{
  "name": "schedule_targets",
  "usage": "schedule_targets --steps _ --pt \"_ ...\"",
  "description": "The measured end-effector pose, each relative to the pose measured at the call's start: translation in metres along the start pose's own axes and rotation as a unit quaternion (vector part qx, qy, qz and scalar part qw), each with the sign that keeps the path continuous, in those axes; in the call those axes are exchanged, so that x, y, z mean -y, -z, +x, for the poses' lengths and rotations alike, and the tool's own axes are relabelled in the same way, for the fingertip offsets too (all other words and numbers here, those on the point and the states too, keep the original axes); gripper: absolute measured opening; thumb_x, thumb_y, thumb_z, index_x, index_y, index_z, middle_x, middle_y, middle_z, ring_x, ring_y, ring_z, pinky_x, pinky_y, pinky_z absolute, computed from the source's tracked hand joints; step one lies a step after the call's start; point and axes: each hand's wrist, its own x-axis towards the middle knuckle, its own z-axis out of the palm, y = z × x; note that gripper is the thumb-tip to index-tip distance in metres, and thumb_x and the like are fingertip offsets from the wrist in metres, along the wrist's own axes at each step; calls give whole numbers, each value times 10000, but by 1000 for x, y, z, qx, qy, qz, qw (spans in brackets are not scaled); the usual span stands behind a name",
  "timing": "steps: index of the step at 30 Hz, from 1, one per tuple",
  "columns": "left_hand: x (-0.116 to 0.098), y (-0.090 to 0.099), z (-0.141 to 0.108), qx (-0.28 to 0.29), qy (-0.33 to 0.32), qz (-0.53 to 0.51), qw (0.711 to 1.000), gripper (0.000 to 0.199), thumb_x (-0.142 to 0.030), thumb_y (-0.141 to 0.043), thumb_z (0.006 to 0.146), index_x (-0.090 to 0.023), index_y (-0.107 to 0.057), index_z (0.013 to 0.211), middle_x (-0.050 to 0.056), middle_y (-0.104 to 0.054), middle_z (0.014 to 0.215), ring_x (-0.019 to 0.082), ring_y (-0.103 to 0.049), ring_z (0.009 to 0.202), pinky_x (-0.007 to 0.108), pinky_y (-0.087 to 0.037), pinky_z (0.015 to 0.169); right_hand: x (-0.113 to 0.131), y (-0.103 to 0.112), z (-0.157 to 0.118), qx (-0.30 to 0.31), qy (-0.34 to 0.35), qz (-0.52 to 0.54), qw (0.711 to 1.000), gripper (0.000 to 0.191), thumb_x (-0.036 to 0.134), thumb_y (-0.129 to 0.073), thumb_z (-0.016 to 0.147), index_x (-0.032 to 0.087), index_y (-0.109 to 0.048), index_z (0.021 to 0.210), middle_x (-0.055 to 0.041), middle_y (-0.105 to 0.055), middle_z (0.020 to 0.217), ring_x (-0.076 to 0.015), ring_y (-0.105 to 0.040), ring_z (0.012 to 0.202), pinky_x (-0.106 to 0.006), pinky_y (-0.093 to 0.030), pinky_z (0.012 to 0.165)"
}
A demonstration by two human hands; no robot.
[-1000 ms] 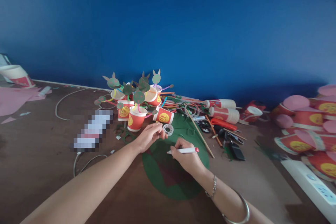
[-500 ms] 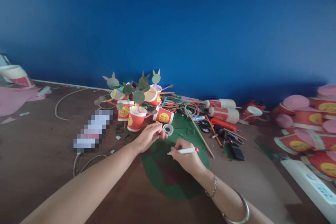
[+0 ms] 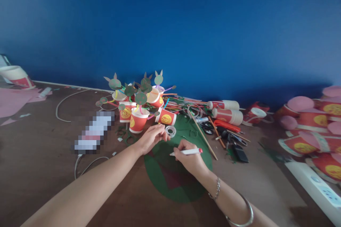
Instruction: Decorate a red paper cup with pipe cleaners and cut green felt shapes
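My right hand (image 3: pixel 189 156) is closed round a white marker (image 3: pixel 189 152) with a red end, its tip pointing left over a large round green sheet (image 3: pixel 176 191). My left hand (image 3: pixel 154 137) rests at the sheet's upper left edge with its fingers curled together, beside a roll of tape (image 3: pixel 171 131). Whether anything small is between those fingers is hidden. Just behind the left hand stand red and white paper cups (image 3: pixel 139 120) with green animal heads (image 3: pixel 141 97) on coloured stems. One red cup (image 3: pixel 165 116) lies tipped behind the tape.
A blurred-out phone (image 3: pixel 93 131) with a white cable lies left. Sticks (image 3: pixel 204 134), an orange-red tool (image 3: pixel 226 126), keys and a black fob (image 3: pixel 240 153) are right of the sheet. Stacked cups (image 3: pixel 227 116) lie behind. A power strip (image 3: pixel 314 188) and more cups (image 3: pixel 303 147) sit far right.
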Motion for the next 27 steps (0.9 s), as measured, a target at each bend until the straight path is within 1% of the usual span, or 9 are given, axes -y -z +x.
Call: schedule_targets --steps 9,15,19,27 --pt "0 0 1 0 -3 5 1000 336 -383 -546 824 -169 -469 577 4 -557 556 158 -593 699 277 -423 780 5 1 -2 3 1 9 1000 239 270 -542 718 208 -420 523 33 -489 470 -119 -478 478 -220 -349 472" --pt "0 0 0 -3 -2 6 1000 340 -393 -555 814 -171 -457 576 3 -555 555 161 -594 701 283 -425 786 6 1 -2 16 4 20 1000 235 278 -544 712 208 -428 520 38 -490 454 -107 -455 452 -214 -338 456" --pt "0 0 0 -5 -2 8 1000 342 -400 -560 809 -172 -457 576 5 -559 560 160 -592 701 279 -424 784 6 1 -2 4 0 5 1000 230 249 -538 696 208 -417 505 31 -511 444 -104 -436 441 -211 -317 440" --pt "-2 -1 0 -3 4 3 1000 340 -397 -568 804 -174 -451 575 5 -554 552 165 -594 707 276 -422 768 3 1 0 -7 2 8 1000 233 244 -525 706 213 -404 509 22 -524 448 -121 -493 464 -210 -344 445"
